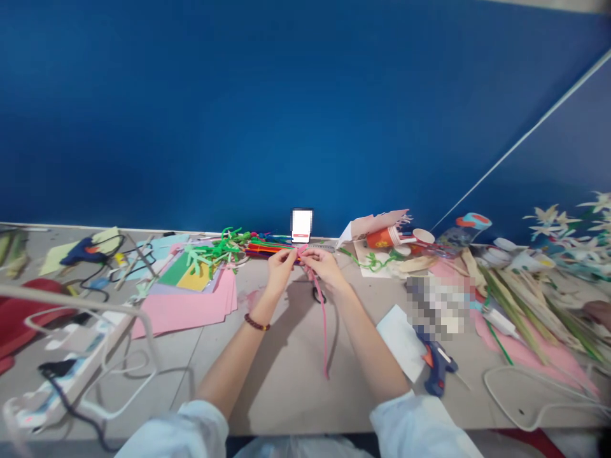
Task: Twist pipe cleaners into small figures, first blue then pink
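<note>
left hand (281,267) and right hand (324,266) | both grips pinching a pink pipe cleaner (323,331) at its bend, mid-table | tail dangling over the table (286,388) | green pipe cleaners (214,254) just beyond

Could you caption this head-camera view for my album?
Left hand and right hand hold a pink pipe cleaner over a cluttered craft table.

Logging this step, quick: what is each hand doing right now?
Left hand: closed, pinching a pink fuzzy pipe cleaner.
Right hand: closed, pinching the same pipe cleaner.
</note>
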`<state>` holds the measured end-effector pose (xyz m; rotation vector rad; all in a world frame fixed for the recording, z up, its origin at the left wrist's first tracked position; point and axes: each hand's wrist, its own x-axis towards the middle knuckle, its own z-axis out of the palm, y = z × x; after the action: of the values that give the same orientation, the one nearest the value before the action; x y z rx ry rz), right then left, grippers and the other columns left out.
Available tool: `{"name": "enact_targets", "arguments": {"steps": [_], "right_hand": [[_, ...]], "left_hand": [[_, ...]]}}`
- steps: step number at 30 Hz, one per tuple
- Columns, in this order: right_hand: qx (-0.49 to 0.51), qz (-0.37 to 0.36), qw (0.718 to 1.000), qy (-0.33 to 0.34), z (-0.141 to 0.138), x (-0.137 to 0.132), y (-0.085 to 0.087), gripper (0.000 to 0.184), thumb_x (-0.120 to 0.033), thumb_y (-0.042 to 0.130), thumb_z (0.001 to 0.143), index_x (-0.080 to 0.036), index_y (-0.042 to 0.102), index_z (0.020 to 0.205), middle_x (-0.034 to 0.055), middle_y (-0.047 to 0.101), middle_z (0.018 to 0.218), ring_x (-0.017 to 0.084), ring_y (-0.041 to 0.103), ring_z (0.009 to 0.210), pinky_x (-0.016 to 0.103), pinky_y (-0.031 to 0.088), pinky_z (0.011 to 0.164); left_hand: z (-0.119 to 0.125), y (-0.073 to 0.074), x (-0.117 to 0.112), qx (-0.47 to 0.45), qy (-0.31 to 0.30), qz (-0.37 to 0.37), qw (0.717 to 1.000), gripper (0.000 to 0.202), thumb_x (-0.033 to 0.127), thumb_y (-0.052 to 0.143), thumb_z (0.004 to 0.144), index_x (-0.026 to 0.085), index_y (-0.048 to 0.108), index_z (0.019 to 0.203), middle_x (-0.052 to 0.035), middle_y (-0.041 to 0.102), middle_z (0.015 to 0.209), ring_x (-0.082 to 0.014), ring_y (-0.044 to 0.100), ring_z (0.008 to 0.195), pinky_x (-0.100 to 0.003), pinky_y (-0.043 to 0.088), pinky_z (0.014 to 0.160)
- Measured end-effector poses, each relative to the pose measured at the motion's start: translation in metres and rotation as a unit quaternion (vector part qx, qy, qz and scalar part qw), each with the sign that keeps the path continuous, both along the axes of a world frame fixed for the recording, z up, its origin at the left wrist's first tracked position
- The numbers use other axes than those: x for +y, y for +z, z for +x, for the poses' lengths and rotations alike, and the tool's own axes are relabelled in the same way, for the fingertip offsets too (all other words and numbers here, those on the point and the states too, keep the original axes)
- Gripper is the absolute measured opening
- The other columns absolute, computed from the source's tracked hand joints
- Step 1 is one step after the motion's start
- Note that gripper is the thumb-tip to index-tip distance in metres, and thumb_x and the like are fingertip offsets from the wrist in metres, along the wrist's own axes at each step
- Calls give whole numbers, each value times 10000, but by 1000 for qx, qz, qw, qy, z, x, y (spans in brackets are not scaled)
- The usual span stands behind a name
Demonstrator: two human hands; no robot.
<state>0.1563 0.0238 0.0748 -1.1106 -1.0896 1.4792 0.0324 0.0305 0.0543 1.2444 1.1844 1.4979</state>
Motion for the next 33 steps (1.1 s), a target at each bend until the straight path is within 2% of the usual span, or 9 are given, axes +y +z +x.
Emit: {"name": "enact_targets", "arguments": {"steps": [2, 4, 8, 10, 15, 21, 27, 31, 33], "right_hand": [[-8, 5, 1000, -14, 3, 1, -1, 272, -336, 729, 592, -166, 588, 751, -23, 573, 585, 50, 388, 395, 162, 258, 314], [-28, 14, 999, -29, 6, 1, -1, 267, -347, 719, 598, -165, 598, 752, -33, 550, 576, 36, 328, 391, 165, 200, 324], [-51, 48, 997, -45, 7, 0, -2, 305, -413, 722, 605, -156, 615, 729, -15, 555, 608, 57, 367, 452, 189, 235, 369], [-37, 46, 997, -44, 6, 1, -3, 337, -453, 729, 600, -160, 592, 696, -31, 509, 556, 59, 348, 450, 194, 231, 378], [21, 17, 999, -37, 2, 1, -2, 390, -478, 755, 575, -181, 542, 710, -80, 385, 500, 33, 230, 395, 189, 127, 353], [47, 36, 998, -21, 2, -1, 2, 423, -428, 766, 572, -177, 612, 875, -89, 388, 493, 25, 203, 379, 200, 95, 351], [56, 37, 997, -49, 3, 0, -1, 370, -402, 766, 568, -145, 655, 809, -61, 471, 495, 15, 229, 360, 212, 113, 346], [78, 29, 995, -53, 4, 2, -3, 375, -387, 780, 552, -141, 664, 810, -38, 537, 515, 8, 233, 343, 211, 97, 348], [86, 21, 995, -45, 5, 2, -3, 366, -377, 781, 553, -145, 657, 807, -21, 575, 551, 5, 242, 343, 207, 92, 350]], "left_hand": [[0, 2, -1, 1, -16, -9, 1000, 270, 386, 614, 730, 156, 611, 589, 24, 469, 500, -83, 383, 480, -212, 285, 455], [1, 4, -2, -2, -33, -14, 999, 285, 388, 620, 729, 157, 585, 566, 34, 428, 487, -78, 362, 477, -215, 266, 453], [3, 6, -4, -30, -40, -20, 999, 277, 391, 627, 730, 162, 573, 583, 39, 410, 497, -72, 342, 470, -223, 258, 449], [4, 7, -5, -37, -37, -19, 998, 292, 401, 626, 736, 162, 564, 579, 37, 406, 492, -73, 342, 467, -227, 258, 447], [4, 14, -9, -42, -39, -13, 998, 294, 417, 618, 748, 163, 576, 608, 33, 412, 493, -79, 368, 479, -226, 278, 456], [8, 15, -11, -49, -45, -14, 998, 313, 450, 598, 767, 169, 540, 642, 42, 422, 497, -71, 364, 459, -218, 260, 440], [9, 10, -8, -77, -101, -12, 992, 345, 512, 587, 773, 179, 520, 712, 65, 412, 477, -57, 350, 406, -200, 253, 408], [7, 11, -8, -86, -134, -59, 985, 404, 552, 598, 748, 161, 529, 676, 42, 462, 499, -57, 382, 410, -201, 255, 398], [6, 12, -8, -93, -157, -81, 980, 433, 570, 586, 749, 155, 524, 643, 51, 416, 466, -47, 331, 381, -205, 205, 380]]}}
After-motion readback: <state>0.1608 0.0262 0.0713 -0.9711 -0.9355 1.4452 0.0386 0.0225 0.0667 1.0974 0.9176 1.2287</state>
